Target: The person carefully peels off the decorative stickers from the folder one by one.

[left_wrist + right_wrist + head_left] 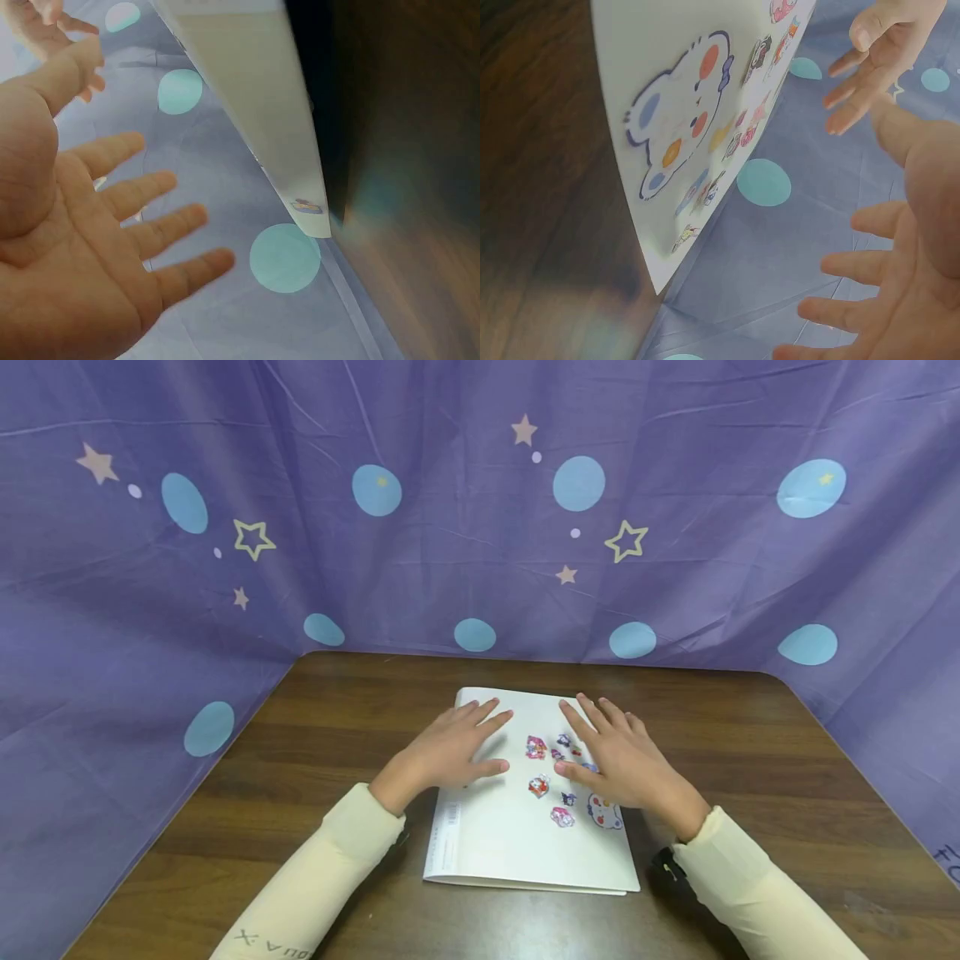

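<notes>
L hand & R hand hover, spread wide, empty, over folder; it lies flat on table, stickers up, so prob. needs no grip.

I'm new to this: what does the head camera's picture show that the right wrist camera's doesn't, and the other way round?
Only the head view shows the left sleeve, the right sleeve and the white folder at full length.

Only the right wrist view shows the palm of the right hand, fingers spread.

Both show that hand, the left hand, the folder with its bear-like sticker, the wooden table and the patterned cloth.
</notes>
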A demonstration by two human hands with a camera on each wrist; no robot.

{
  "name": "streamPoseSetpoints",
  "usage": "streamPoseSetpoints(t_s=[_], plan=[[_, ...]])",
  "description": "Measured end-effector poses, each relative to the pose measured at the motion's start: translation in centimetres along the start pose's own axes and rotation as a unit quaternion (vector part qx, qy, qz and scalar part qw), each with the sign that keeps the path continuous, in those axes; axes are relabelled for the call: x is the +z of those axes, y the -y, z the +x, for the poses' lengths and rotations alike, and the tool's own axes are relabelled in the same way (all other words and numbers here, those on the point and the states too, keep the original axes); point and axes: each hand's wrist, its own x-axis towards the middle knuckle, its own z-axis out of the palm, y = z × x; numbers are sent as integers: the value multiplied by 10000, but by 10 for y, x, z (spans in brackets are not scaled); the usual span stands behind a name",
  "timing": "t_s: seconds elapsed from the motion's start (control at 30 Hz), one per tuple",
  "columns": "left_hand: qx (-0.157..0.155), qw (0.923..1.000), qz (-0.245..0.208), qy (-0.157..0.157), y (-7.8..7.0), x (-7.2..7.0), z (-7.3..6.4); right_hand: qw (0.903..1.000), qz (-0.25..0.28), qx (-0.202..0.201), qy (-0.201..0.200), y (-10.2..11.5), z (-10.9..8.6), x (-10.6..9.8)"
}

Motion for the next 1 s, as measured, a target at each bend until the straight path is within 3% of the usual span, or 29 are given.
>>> streamPoseSetpoints(t_s=[0.17,0.3,0.4,0.77,1.0], plan=[[-731,9973,-57,-47,2,0,1,10000,40,-11,3,-2,0,1],[-1424,9885,-493,-87,5,1,3,9998,182,-79,101,-4,0,1],[-1733,9811,-845,-150,7,0,3,9989,324,-51,344,-7,-1,1],[-2022,9678,-1496,19,16,-2,3,9853,764,308,1496,-19,1,7],[-1959,9628,-1862,44,24,3,1,9806,919,321,1699,-20,2,9]])
